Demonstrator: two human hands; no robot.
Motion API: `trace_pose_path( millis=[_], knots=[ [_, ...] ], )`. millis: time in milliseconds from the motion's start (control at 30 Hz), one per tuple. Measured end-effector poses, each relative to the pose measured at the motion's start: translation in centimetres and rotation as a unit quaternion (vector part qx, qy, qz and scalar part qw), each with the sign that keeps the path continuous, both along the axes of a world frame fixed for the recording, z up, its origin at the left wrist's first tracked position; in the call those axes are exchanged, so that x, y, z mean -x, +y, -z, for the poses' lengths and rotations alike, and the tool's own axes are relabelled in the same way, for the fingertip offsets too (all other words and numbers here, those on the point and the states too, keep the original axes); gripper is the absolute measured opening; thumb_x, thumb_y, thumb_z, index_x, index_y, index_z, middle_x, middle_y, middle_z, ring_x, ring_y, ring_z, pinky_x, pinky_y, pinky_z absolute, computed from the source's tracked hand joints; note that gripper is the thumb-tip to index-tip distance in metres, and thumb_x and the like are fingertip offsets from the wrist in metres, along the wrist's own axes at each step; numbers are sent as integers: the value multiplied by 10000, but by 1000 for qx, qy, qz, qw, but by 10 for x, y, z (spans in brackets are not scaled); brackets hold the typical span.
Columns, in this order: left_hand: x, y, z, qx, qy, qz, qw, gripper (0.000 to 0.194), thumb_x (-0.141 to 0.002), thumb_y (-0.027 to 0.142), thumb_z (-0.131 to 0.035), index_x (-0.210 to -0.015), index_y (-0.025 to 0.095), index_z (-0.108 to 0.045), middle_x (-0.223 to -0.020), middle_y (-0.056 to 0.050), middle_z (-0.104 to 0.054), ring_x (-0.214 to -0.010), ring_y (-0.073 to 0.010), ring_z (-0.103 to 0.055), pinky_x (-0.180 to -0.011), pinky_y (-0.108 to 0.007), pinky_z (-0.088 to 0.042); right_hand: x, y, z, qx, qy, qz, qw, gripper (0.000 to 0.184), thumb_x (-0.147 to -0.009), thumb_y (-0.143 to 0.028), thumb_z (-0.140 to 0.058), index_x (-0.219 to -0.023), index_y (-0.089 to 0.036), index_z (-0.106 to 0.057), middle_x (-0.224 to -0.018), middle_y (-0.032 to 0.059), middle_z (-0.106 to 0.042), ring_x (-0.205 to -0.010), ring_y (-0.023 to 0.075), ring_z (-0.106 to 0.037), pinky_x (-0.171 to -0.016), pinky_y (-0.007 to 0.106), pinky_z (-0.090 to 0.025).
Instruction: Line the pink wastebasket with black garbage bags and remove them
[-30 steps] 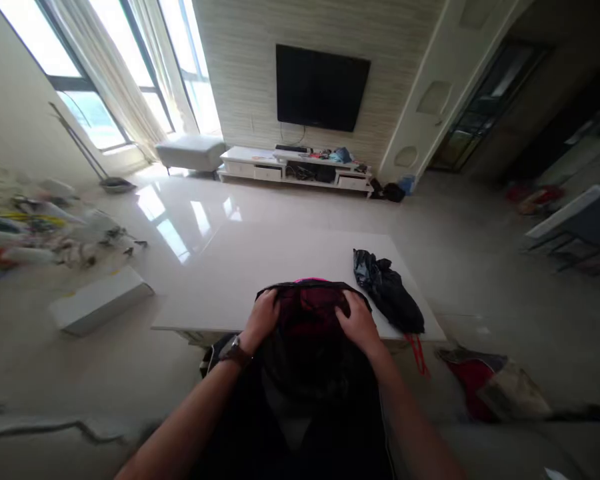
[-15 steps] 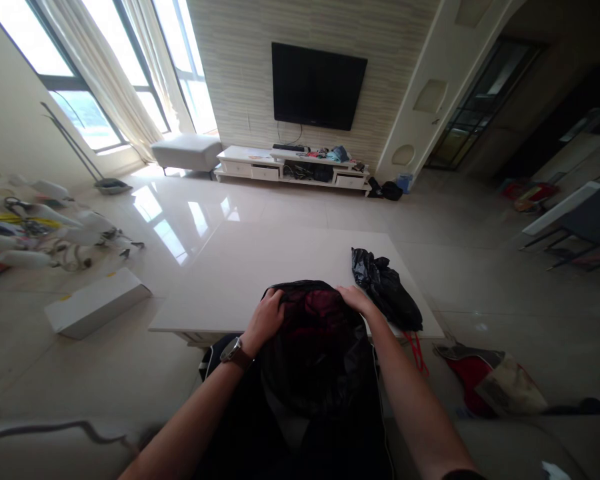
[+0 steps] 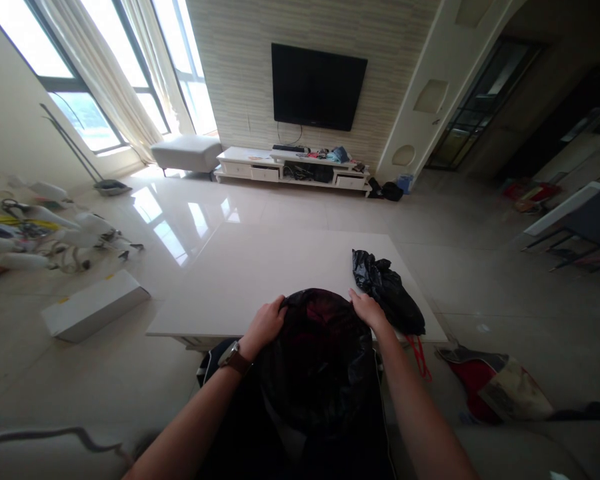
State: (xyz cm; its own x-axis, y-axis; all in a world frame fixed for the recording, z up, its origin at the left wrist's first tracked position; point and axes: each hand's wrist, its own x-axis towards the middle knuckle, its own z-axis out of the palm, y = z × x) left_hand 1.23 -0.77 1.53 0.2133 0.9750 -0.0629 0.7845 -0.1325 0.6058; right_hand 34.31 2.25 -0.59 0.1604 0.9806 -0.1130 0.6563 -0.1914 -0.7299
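A black plastic bag (image 3: 325, 360) with something dark red inside hangs from the near edge of the white table (image 3: 260, 273) down to my lap. My left hand (image 3: 266, 325), with a watch at the wrist, grips the bag's left rim. My right hand (image 3: 369, 308) holds the right rim, fingers closed on the plastic. A second, crumpled black bag (image 3: 389, 292) lies on the table just right of my right hand.
A white box (image 3: 94, 305) lies on the glossy floor to the left, beyond it a heap of clutter (image 3: 35, 230). A red and beige bag (image 3: 495, 390) sits on the floor at the right. Far back stand a TV (image 3: 318, 85), a low white cabinet (image 3: 290, 170) and a bench (image 3: 185, 152).
The bag has slid toward me and its mouth has drawn in, hiding more of the red contents. Both hands moved outward and nearer along its rim.
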Motion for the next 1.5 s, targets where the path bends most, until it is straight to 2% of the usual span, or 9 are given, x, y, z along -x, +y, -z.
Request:
trace_pose_path(
  millis=[167,400,500,667,833,1033,1167,1333,1500],
  knots=[
    [7,-1,9,2,-60,-50,997,244,-1030,305,-450,-1105,226,-669,-1093,-155,-781,-1026,-312,-719,-886,-380,-482,0,-46,-1,-113,88,-3,990,595,-955,-743,-452,-972,-238,-767,-1162,138,-767,-1158,328,-687,-1094,467,-497],
    [23,-16,38,4,-213,-168,962,303,-973,410,-481,-1113,206,-657,-1178,-146,-767,-1096,-306,-691,-1013,-429,-507,3,-109,32,-55,266,35,962,679,-859,-830,-592,-1175,-258,-775,-1331,106,-752,-1325,337,-628,-1190,515,-470],
    [28,-20,50,-5,-243,-192,951,355,-942,444,-513,-1138,195,-672,-1228,-157,-760,-1171,-331,-676,-1084,-475,-496,6,-119,32,-97,279,66,953,603,-837,-740,-688,-1180,-248,-749,-1395,113,-719,-1357,342,-607,-1183,507,-467],
    [37,-20,63,-20,-290,-258,921,350,-885,443,-565,-1092,188,-687,-1188,-149,-760,-1168,-348,-673,-1138,-526,-479,15,-124,26,-48,313,92,944,519,-781,-620,-778,-1136,-247,-715,-1202,106,-762,-1093,317,-705,-908,430,-584],
    [43,-21,67,-32,-327,-285,901,352,-873,423,-572,-1096,176,-687,-1159,-134,-756,-1136,-326,-682,-1118,-497,-504,26,-123,52,32,391,72,917,535,-623,-407,-818,-1110,-260,-653,-1034,49,-777,-842,255,-714,-737,365,-571],
    [43,-25,68,-31,-323,-299,898,354,-896,414,-568,-1146,190,-679,-1203,-128,-753,-1171,-308,-672,-1110,-454,-512,14,-113,80,-68,186,166,966,412,-680,-568,-711,-924,-249,-620,-835,62,-705,-753,275,-668,-732,407,-531],
    [42,-27,65,-22,-337,-283,898,376,-889,439,-557,-1137,180,-671,-1173,-129,-750,-1125,-308,-677,-1074,-451,-517,3,-110,81,-66,180,134,972,382,-711,-586,-664,-868,-238,-645,-869,84,-718,-773,278,-667,-734,414,-542],
    [38,-28,62,-25,-338,-266,903,387,-880,474,-566,-1110,180,-666,-1155,-130,-741,-1123,-322,-673,-1083,-469,-500,-10,-91,82,-33,204,160,965,316,-587,-487,-735,-753,-245,-618,-740,39,-681,-661,234,-622,-602,361,-518],
    [38,-26,64,-25,-348,-278,895,366,-878,445,-567,-1112,184,-674,-1150,-119,-746,-1113,-306,-677,-1078,-456,-514,-12,-76,65,-25,276,177,944,458,-595,-585,-790,-763,-255,-519,-707,18,-649,-653,256,-704,-574,352,-545]
  ],
)
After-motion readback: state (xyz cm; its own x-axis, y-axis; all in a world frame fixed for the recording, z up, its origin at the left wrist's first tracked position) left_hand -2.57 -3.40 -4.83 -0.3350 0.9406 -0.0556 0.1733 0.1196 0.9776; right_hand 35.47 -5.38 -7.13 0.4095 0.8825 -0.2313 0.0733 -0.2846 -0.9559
